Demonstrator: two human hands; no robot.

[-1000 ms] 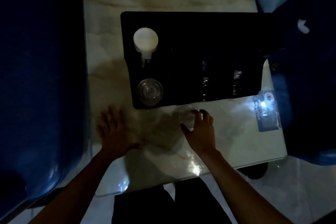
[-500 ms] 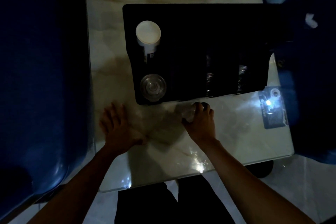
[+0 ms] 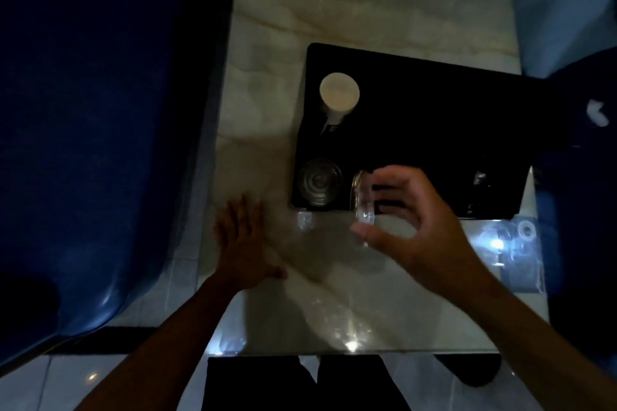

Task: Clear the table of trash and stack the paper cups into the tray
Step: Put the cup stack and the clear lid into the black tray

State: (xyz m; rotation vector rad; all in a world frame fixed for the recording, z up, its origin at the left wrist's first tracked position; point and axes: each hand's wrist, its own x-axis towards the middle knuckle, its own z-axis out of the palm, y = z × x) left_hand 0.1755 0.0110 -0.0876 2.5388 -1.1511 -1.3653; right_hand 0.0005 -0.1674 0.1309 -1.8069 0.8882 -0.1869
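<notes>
My right hand (image 3: 414, 230) holds a clear glass (image 3: 364, 202) tipped on its side, lifted above the near edge of the black tray (image 3: 434, 103). Inside the tray, a white paper cup (image 3: 339, 92) stands at the left, and a clear glass (image 3: 319, 181) stands in the near left corner. My left hand (image 3: 242, 243) lies flat on the marble table (image 3: 273, 130), fingers spread, just left of the tray's near corner. The scene is dim, and the tray's dark interior hides most detail.
A blue seat (image 3: 93, 143) runs along the table's left side. A small dark card with a bright light reflection (image 3: 510, 253) lies at the near right of the table. Another dark blue seat (image 3: 584, 177) is at the right.
My right hand has lifted the clear glass off the table and tipped it, carrying it up over the tray's near edge. The left hand stays flat. The camera view has shifted.
</notes>
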